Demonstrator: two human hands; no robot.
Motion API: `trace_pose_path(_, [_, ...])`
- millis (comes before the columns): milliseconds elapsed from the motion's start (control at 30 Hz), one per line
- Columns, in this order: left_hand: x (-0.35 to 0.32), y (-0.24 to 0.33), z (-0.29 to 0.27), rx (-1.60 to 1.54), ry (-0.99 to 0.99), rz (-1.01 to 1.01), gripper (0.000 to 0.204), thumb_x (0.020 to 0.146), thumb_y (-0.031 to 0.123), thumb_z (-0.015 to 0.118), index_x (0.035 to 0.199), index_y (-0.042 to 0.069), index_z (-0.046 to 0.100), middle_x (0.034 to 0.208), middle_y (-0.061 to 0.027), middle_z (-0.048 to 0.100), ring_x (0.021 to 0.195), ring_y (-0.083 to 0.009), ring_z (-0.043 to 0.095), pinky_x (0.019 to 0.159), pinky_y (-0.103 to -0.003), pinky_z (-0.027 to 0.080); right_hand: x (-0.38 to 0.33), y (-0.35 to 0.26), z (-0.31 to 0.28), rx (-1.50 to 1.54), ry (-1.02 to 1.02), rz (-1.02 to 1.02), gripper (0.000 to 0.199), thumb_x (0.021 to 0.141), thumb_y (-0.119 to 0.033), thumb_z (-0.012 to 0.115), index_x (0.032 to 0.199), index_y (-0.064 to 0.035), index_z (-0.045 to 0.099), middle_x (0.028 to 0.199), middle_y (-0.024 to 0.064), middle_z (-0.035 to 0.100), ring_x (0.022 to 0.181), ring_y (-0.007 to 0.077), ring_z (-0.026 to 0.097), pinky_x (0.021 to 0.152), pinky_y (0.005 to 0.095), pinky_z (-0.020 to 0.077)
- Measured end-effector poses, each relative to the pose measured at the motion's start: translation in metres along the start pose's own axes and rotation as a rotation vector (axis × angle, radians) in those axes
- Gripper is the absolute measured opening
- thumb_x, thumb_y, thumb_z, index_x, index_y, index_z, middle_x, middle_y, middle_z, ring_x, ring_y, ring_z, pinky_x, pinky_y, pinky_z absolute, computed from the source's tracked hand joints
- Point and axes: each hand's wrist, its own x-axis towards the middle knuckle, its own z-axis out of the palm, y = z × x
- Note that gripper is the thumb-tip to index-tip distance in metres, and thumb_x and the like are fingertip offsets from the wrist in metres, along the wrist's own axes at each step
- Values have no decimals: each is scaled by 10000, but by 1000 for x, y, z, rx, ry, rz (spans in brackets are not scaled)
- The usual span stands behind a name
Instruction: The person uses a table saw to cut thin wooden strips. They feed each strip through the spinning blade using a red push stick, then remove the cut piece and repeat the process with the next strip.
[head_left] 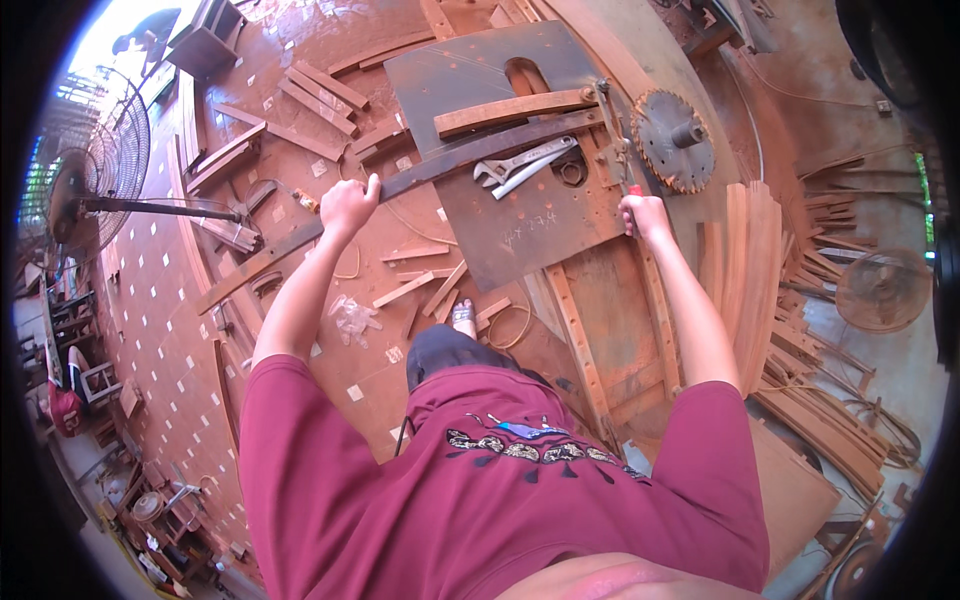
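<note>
A long dark wooden bar (470, 152) slants across a dark flat panel (520, 240), its left end reaching out past the panel's edge. My left hand (350, 207) is wrapped around this bar, thumb up. At the panel's right side, my right hand (643, 215) grips a red handle (635, 190) beside metal clamp-like fittings (610, 150); the fingers partly hide it. A shorter curved wooden piece (515, 110) lies above the bar, its right end against the fittings. An adjustable wrench (525, 158) rests on the panel below the bar, beside a pale flat tool (535, 170).
Just right of the fittings stands a toothed circular saw blade (672, 140) on a shaft. Stacked curved boards (750, 270) are at the right. Wood strips (320, 100) and a clear plastic glove-like piece (353, 318) litter the tiled floor. A large fan (85, 190) stands far left.
</note>
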Motion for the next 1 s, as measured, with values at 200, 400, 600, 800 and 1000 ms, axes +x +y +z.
trace_pose_path(200, [44,-4,-10,31,-15,28,655,971,532,437,759,1,756,792,-259,707,809,-420,712,792,-511,556,26,-37,24,-89,87,93,195,776,-175,702,694,-3,659,596,68,628,475,157,589,451,326,480])
trace_pose_path(400, [44,-5,-15,6,-73,31,639,975,523,447,808,-16,746,875,-253,715,881,-420,702,840,-512,543,15,-44,25,-171,137,98,194,804,-173,673,737,9,657,620,103,644,497,191,620,462,346,502])
trace_pose_path(600, [55,-22,1,37,-59,-17,710,996,608,380,936,24,779,1007,-255,723,1005,-416,691,929,-491,525,15,-52,36,-248,221,56,259,804,-246,675,808,9,720,621,112,668,505,199,646,475,361,525])
trace_pose_path(800, [39,-1,-3,102,4,-21,772,1007,635,310,982,19,775,1028,-256,725,1039,-402,691,941,-485,521,4,-39,26,-347,301,-36,441,842,-449,637,894,-36,780,806,126,763,786,268,754,773,385,572])
trace_pose_path(1000, [-21,7,8,110,-29,12,754,1010,616,315,982,23,779,1016,-267,724,1031,-407,696,941,-494,524,-33,10,3,-292,341,7,407,792,-399,686,885,-13,774,797,122,760,741,256,748,757,378,577])
